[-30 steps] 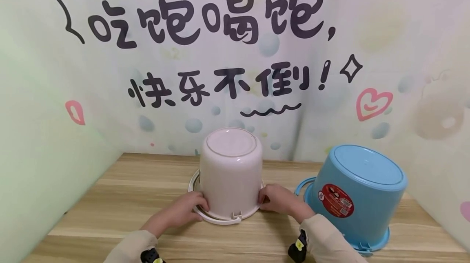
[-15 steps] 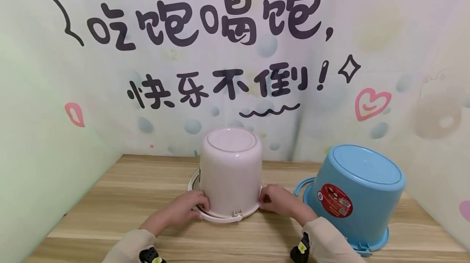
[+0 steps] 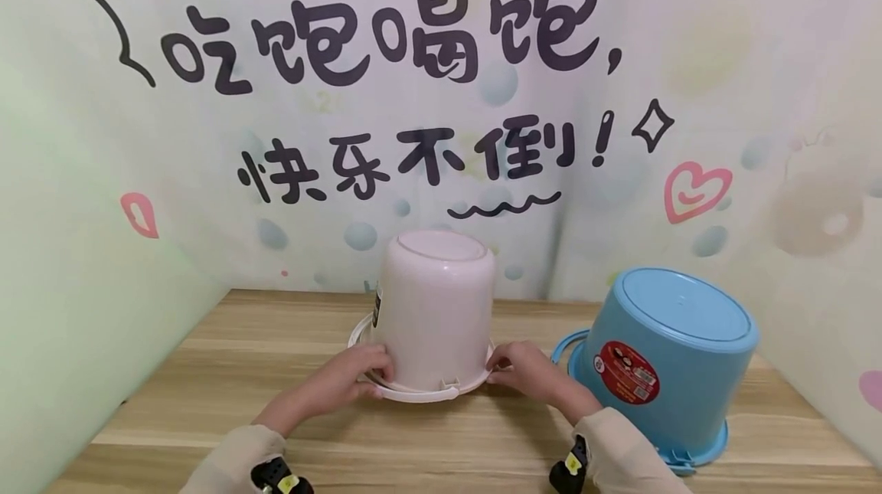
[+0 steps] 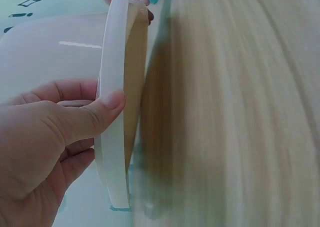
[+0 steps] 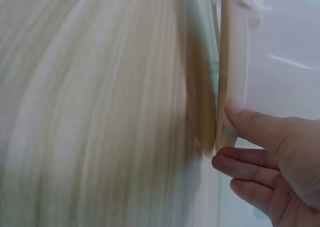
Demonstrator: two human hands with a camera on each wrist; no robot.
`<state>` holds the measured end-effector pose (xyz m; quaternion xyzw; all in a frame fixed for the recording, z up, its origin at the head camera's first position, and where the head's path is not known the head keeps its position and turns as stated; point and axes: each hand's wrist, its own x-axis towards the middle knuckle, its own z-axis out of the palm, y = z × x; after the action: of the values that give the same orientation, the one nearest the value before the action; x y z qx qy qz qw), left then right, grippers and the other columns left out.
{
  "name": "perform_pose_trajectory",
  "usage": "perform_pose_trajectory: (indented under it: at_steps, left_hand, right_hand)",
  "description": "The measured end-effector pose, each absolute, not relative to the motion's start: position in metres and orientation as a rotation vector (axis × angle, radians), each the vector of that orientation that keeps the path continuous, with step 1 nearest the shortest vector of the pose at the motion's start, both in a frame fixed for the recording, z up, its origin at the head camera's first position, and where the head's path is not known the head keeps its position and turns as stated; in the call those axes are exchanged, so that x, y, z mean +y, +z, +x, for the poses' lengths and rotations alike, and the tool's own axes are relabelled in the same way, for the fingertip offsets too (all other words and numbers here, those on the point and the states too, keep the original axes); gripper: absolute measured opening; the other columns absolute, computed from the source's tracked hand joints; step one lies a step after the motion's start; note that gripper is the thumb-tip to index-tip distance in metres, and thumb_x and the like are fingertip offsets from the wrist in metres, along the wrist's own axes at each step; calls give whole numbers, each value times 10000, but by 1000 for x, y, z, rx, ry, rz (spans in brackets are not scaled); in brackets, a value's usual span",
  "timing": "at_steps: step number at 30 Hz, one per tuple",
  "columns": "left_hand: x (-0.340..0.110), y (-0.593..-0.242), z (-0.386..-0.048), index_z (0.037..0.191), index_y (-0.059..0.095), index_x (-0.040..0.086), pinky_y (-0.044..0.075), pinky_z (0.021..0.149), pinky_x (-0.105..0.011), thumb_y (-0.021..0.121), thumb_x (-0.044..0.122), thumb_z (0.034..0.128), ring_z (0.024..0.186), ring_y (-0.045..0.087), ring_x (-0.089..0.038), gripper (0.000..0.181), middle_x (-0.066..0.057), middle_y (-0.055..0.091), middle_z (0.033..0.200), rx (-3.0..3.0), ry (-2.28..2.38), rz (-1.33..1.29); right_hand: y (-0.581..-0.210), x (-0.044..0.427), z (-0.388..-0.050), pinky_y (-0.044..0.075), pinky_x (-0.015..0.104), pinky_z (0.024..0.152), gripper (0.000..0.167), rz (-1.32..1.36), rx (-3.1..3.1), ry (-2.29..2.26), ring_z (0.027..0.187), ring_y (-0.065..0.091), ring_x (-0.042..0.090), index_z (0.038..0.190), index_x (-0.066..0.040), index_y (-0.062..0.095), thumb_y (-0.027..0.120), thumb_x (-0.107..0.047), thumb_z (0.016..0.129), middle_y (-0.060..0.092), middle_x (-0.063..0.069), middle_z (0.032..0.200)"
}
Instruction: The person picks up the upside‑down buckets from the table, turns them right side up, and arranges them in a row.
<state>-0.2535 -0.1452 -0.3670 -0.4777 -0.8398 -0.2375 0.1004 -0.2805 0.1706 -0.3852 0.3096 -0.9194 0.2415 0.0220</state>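
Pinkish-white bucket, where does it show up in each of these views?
Head: the pinkish-white bucket, upside down, below centre, between left hand and right hand.
Left wrist: the bucket, left half, partly behind the left hand.
Right wrist: the bucket, upper right, cut off by the edge.
Landmark in all three: the wood-grain tabletop.

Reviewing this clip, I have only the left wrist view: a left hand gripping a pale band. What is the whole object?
Observer: In the head view it is a pale bucket, turned bottom up.
Operator: Its wall looks plain from here. Is there any marking on it?
Observer: Yes, the head view shows a dark patch at the left edge of the visible wall.
Operator: And what stands beside it, out of my sight?
Observer: A blue bucket stands to its right, also bottom up.
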Motion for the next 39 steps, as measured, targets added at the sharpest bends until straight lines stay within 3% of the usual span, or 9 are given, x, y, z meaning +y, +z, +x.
perform_pose_trajectory:
  at_steps: [15,27,39]
  left_hand:
    - [-143,-331,-255,864,536,85,439,766,-283,736,13,685,842,477,-118,279,31,507,861,-2425,-721,-1494]
    - [-142,-298,-251,918,521,102,442,768,-292,693,115,797,847,472,-152,211,28,496,893,-2576,-922,-1488]
    - [-139,-273,-246,938,496,102,423,662,-254,667,131,833,743,462,-148,203,16,473,812,-2548,-1192,-1506]
  right_hand:
    - [-366,178,-276,502,350,772,135,951,-2769,891,886,619,212,933,-54,645,634,-163,854,647,39,921]
    - [-331,191,-267,496,367,795,138,957,-2732,847,945,608,205,975,-107,621,568,-212,903,641,1,968]
    - [-287,198,-263,447,261,606,193,942,-2740,760,700,496,122,1045,-86,592,522,-225,931,581,-37,844]
